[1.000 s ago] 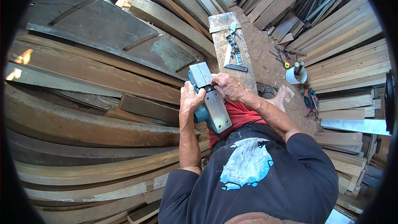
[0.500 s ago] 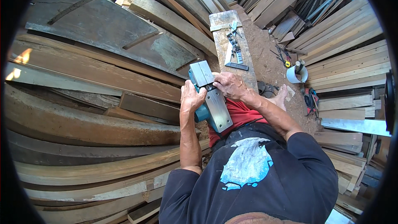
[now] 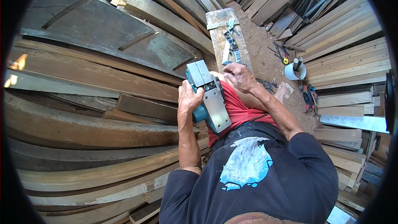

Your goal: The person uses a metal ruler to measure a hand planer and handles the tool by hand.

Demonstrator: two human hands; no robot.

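Well, I see the left hand (image 3: 190, 98) clamped on the upturned electric planer (image 3: 216, 108), near, against the red shorts (image 3: 242, 110); the right hand (image 3: 241, 77), apart from it on the right, curls its fingers, and whether they pinch anything I cannot tell. Far ahead, a wooden bench (image 3: 219, 15) bears a try square (image 3: 226, 52); rightward stands a white bucket (image 3: 290, 74).
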